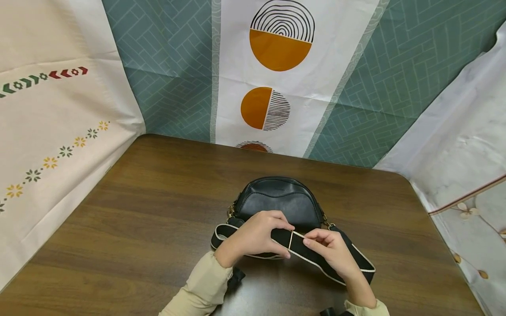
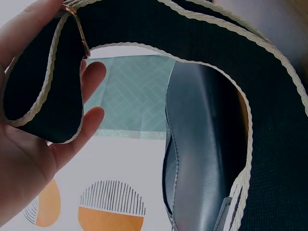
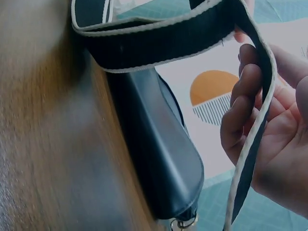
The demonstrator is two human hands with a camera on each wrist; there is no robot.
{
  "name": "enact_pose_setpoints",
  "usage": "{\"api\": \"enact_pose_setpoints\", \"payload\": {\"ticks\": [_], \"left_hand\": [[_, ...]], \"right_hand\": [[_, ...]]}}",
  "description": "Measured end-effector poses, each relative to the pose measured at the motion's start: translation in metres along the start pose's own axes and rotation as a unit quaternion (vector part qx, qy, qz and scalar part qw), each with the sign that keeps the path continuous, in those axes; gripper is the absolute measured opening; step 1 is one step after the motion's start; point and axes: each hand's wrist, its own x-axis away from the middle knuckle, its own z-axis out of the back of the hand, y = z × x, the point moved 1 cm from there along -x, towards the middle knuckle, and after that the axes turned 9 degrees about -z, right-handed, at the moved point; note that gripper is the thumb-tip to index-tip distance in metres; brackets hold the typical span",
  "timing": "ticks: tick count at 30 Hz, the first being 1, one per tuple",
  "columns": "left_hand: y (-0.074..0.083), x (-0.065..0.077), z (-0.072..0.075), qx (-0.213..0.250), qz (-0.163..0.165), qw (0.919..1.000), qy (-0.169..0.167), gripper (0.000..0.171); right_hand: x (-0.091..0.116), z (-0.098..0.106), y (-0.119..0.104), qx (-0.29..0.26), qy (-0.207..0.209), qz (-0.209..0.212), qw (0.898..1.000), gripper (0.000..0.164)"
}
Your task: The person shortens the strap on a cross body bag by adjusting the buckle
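Note:
A black shoulder bag (image 1: 278, 197) with a curved top stands on the table. Its wide black strap (image 1: 312, 256), edged in cream braid, loops in front of it. My left hand (image 1: 253, 235) grips the strap at a thin gold slider buckle (image 1: 290, 240), thumb and forefinger at the buckle's two ends. Just to the right, my right hand (image 1: 334, 251) pinches the strap's upper edge between thumb and fingers. The left wrist view shows the buckle (image 2: 80, 30) across the doubled strap. In the right wrist view, the strap (image 3: 262, 110) runs through the right hand (image 3: 284, 139).
The brown wooden table (image 1: 130, 219) spreads around the bag. Gold rings (image 1: 230, 213) join the strap to the bag's sides. A patterned green and white cloth (image 1: 174, 70) hangs behind, with pale cloths at both sides.

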Motion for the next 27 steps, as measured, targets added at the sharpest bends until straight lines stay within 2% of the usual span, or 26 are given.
{"api": "enact_pose_setpoints", "payload": {"ticks": [11, 16, 21, 27], "left_hand": [[0.002, -0.003, -0.001, -0.029, 0.013, 0.9995, -0.007, 0.049], [0.003, -0.005, -0.005, -0.036, -0.003, 0.9993, -0.007, 0.049], [0.003, -0.006, -0.008, -0.024, -0.012, 0.9996, 0.000, 0.048], [0.003, -0.004, -0.006, 0.003, -0.009, 1.0000, 0.002, 0.049]], "right_hand": [[-0.002, -0.001, 0.001, -0.044, 0.003, 0.028, 0.999, 0.015], [-0.005, -0.009, -0.001, -0.053, 0.012, 0.027, 0.998, 0.017], [-0.006, -0.015, -0.002, -0.057, 0.021, 0.016, 0.998, 0.015], [-0.004, -0.010, 0.001, -0.046, 0.020, -0.001, 0.999, 0.012]]}}
